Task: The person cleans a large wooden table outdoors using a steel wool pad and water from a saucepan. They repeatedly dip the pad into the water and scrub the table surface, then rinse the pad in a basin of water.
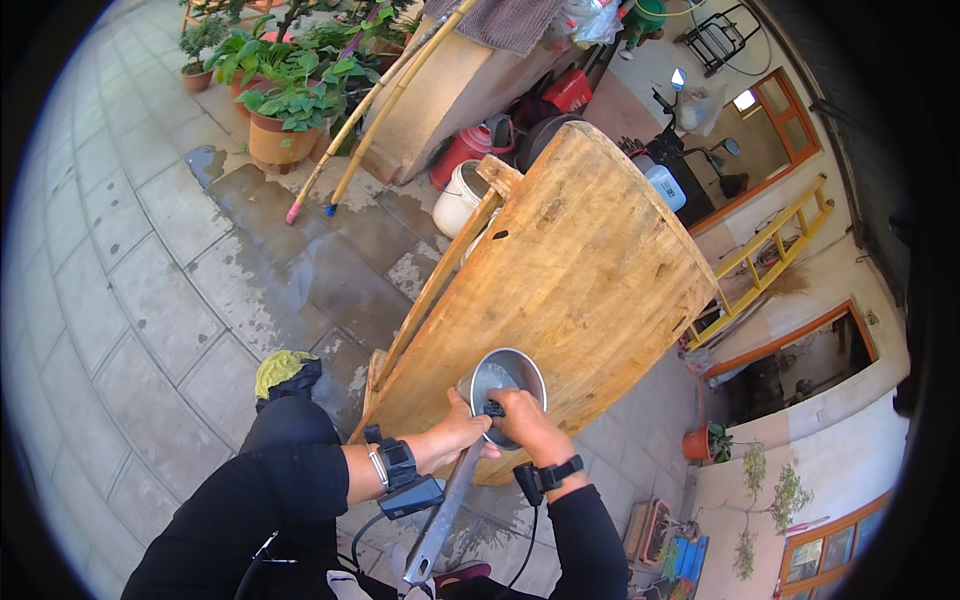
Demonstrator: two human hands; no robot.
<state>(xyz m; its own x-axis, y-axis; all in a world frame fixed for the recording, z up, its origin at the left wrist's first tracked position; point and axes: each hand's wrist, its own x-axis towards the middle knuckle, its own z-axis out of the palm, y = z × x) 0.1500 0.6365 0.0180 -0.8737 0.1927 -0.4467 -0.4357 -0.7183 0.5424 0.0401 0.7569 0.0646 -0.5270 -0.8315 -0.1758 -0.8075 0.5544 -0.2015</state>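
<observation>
A round metal pan (531,367) with a long flat handle (444,517) is tilted over the near end of a wooden table (555,277), its inside towards me. My left hand (459,427) grips its rim and side near the handle. Inside the pan, my right hand (517,420) has its fingers closed on a dark scouring pad (493,409), pressed against the inner wall. The pad is partly hidden by the fingers.
Left of the table are a white bucket (459,199), two bamboo poles (375,124) and potted plants (281,139) on wet paving. A yellow ladder (766,270) leans on the wall at right. A potted plant (697,444) stands below it.
</observation>
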